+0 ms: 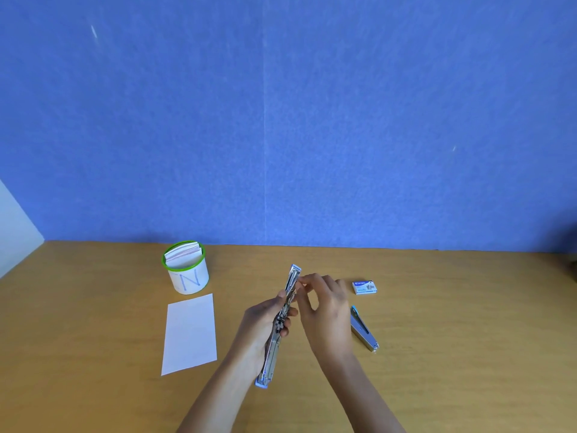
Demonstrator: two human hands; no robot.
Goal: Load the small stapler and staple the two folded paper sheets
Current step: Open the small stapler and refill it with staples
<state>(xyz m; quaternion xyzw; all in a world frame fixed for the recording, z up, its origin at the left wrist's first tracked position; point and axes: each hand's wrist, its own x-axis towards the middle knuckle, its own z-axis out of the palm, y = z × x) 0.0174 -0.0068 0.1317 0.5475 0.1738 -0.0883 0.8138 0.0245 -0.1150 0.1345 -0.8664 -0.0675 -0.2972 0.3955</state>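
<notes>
My left hand (265, 320) grips a metal stapler (281, 323) that is swung fully open, its two halves in one long line above the table. My right hand (324, 304) has its fingertips pinched at the upper half's staple channel; whether they hold staples is too small to tell. A small blue-and-white staple box (364, 287) lies on the table to the right. A second stapler (363, 329), closed, lies right of my right hand. A white folded paper sheet (190, 334) lies flat at the left.
A white cup with a green rim and a letter N (186, 270) holds several folded papers, behind the sheet. The wooden table (93, 339) ends at a blue wall. A white panel (15, 226) stands at the far left.
</notes>
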